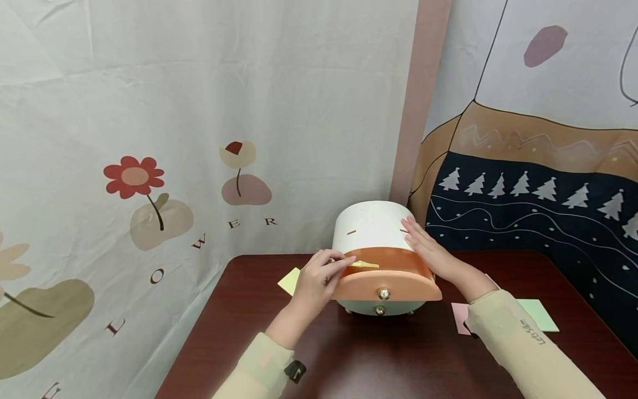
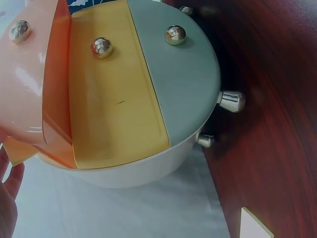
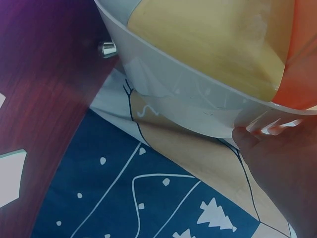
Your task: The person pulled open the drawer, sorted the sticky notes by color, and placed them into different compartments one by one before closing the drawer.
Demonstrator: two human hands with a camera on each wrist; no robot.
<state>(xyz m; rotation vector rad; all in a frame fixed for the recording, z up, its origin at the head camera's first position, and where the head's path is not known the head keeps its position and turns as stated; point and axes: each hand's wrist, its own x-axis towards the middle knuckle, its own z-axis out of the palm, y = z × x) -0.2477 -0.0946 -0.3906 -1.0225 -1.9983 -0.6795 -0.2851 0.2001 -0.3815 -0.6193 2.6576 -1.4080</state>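
Note:
A small rounded drawer box [image 1: 374,224] with a white shell stands on the table. Its top orange drawer [image 1: 394,282] is pulled out. Below it, the yellow drawer [image 2: 119,99] and green drawer [image 2: 183,84] are pushed in, each with a shiny round knob. My left hand [image 1: 316,280] is at the left edge of the orange drawer, pinching a yellow paper note [image 2: 19,150] whose other part shows inside the drawer in the head view. My right hand [image 1: 433,252] rests with straight fingers on the right side of the white shell.
A pale yellow note [image 1: 289,281] lies left of the box. To the right, a pink note [image 1: 461,318] and a green note [image 1: 538,314] lie on the dark red table [image 1: 379,360]. A printed curtain [image 1: 299,111] hangs close behind.

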